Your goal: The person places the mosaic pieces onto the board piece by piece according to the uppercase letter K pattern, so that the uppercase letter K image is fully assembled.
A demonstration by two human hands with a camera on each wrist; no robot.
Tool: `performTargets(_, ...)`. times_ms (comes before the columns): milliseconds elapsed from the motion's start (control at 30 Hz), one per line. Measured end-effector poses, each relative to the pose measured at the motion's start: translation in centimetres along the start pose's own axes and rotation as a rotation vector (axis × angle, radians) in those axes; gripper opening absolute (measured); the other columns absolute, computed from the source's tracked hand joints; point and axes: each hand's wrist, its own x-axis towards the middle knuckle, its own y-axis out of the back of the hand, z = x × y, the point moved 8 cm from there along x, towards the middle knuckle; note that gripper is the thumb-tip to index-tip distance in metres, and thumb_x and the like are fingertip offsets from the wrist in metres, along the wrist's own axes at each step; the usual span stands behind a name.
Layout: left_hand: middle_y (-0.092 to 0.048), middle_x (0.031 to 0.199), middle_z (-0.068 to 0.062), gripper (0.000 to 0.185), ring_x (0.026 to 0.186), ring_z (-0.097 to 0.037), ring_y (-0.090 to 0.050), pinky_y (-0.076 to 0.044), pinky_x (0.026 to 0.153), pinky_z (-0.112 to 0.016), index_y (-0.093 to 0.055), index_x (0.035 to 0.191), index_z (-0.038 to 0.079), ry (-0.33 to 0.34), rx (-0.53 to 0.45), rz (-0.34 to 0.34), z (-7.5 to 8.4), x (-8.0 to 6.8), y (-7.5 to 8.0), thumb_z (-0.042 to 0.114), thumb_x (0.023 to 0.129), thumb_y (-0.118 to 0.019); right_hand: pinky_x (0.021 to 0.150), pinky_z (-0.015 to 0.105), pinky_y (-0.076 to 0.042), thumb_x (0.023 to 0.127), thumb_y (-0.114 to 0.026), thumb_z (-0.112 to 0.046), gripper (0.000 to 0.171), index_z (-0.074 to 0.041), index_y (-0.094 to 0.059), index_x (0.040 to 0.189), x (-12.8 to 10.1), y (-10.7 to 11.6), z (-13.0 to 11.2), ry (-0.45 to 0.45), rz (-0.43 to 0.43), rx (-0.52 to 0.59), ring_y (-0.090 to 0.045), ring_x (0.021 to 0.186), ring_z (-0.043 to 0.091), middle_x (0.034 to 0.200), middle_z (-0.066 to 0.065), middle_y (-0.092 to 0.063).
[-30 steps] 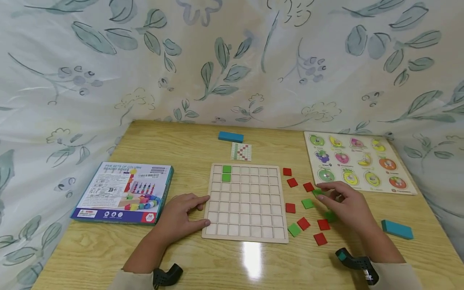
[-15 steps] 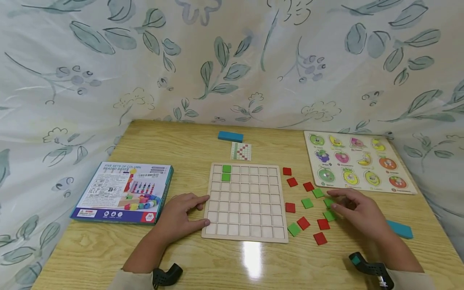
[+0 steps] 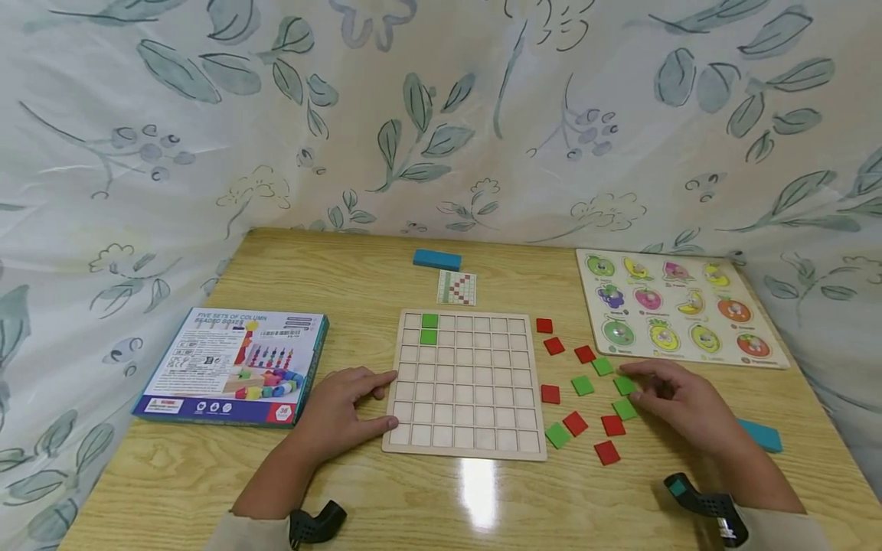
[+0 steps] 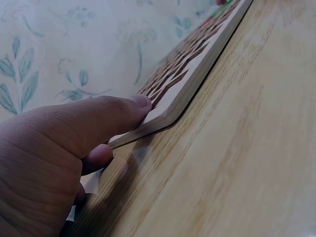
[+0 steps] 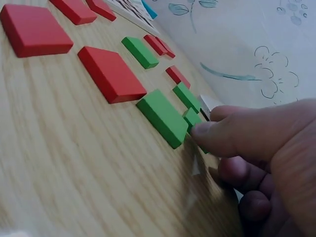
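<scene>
A wooden grid board (image 3: 465, 440) lies in the middle of the table, with two green tiles (image 3: 429, 328) set in its top-left cells. My left hand (image 3: 386, 398) rests flat against the board's left edge, and its thumb (image 4: 123, 111) presses on the board's rim (image 4: 173, 106). Loose red tiles (image 3: 575, 422) and green tiles (image 3: 582, 385) are scattered to the right of the board. My right hand (image 3: 632, 389) is among them and pinches one green tile (image 3: 625, 385) that still lies on the table; the thumb (image 5: 212, 133) touches that tile's (image 5: 193, 118) edge.
A small pattern card (image 3: 457, 288) and a blue block (image 3: 437, 259) lie behind the board. A toy box (image 3: 234, 363) sits at the left, a fruit peg puzzle (image 3: 678, 306) at the back right. Another blue block (image 3: 761, 436) lies beside my right wrist. A patterned cloth surrounds the table.
My right hand has moved from the green tile near the fruit puzzle back toward me onto another green tile. The left hand and board have stayed still.
</scene>
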Motion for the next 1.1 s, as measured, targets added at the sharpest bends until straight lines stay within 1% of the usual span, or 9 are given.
performTargets(133, -0.06, 0.095, 0.018, 0.063, 0.08, -0.004, -0.046, -0.042, 0.076, -0.032, -0.076, 0.136, 0.016, -0.007, -0.004, 0.005, 0.1, 0.01, 0.06, 0.04, 0.081, -0.094, 0.066, 0.025, -0.043, 0.097, -0.078, -0.005, 0.032, -0.009, -0.074, 0.129, 0.16, -0.2, -0.05, -0.009, -0.017, -0.021, -0.051, 0.082, 0.013, 0.1, 0.004, -0.06)
performTargets(333, -0.06, 0.095, 0.018, 0.06, 0.079, -0.003, -0.046, -0.042, 0.074, -0.032, -0.076, 0.136, 0.016, -0.029, 0.002, 0.012, 0.15, 0.01, 0.0, 0.04, 0.083, -0.092, 0.067, 0.026, -0.043, 0.098, -0.079, -0.007, 0.03, -0.01, -0.075, 0.128, 0.17, -0.38, 0.2, -0.059, -0.037, -0.057, -0.051, 0.083, 0.014, 0.097, 0.004, -0.058)
performTargets(467, -0.061, 0.094, 0.018, 0.061, 0.079, -0.004, -0.047, -0.042, 0.074, -0.032, -0.076, 0.135, 0.016, -0.034, 0.003, 0.021, 0.18, -0.06, 0.06, 0.04, 0.081, -0.093, 0.067, 0.026, -0.044, 0.097, -0.079, -0.008, 0.032, -0.009, -0.074, 0.128, 0.22, -0.4, 0.25, -0.065, -0.046, -0.059, -0.051, 0.083, 0.015, 0.096, 0.004, -0.059)
performTargets(567, -0.061, 0.095, 0.017, 0.063, 0.079, -0.004, -0.047, -0.043, 0.075, -0.033, -0.076, 0.135, 0.016, -0.028, -0.002, 0.013, 0.21, -0.03, 0.05, 0.041, 0.081, -0.093, 0.066, 0.026, -0.043, 0.097, -0.079, -0.008, 0.032, -0.008, -0.074, 0.129, 0.21, -0.41, 0.32, -0.071, -0.05, -0.052, -0.051, 0.082, 0.015, 0.095, 0.004, -0.059)
performTargets(867, -0.06, 0.095, 0.018, 0.064, 0.08, -0.005, -0.047, -0.043, 0.077, -0.033, -0.075, 0.137, 0.017, -0.008, -0.002, -0.001, 0.11, -0.03, 0.08, 0.042, 0.081, -0.093, 0.067, 0.026, -0.044, 0.1, -0.078, -0.013, 0.027, -0.009, -0.074, 0.126, 0.37, -0.26, 0.48, -0.071, -0.022, -0.061, -0.051, 0.083, 0.014, 0.096, 0.004, -0.06)
performTargets(1100, -0.06, 0.096, 0.018, 0.063, 0.082, -0.005, -0.048, -0.044, 0.08, -0.035, -0.075, 0.137, 0.017, -0.012, 0.003, -0.006, 0.02, 0.01, -0.02, 0.043, 0.082, -0.092, 0.065, 0.027, -0.043, 0.101, -0.076, -0.016, 0.027, -0.008, -0.073, 0.127, 0.44, 0.05, 0.59, -0.084, 0.009, -0.034, -0.052, 0.082, 0.015, 0.096, 0.006, -0.059)
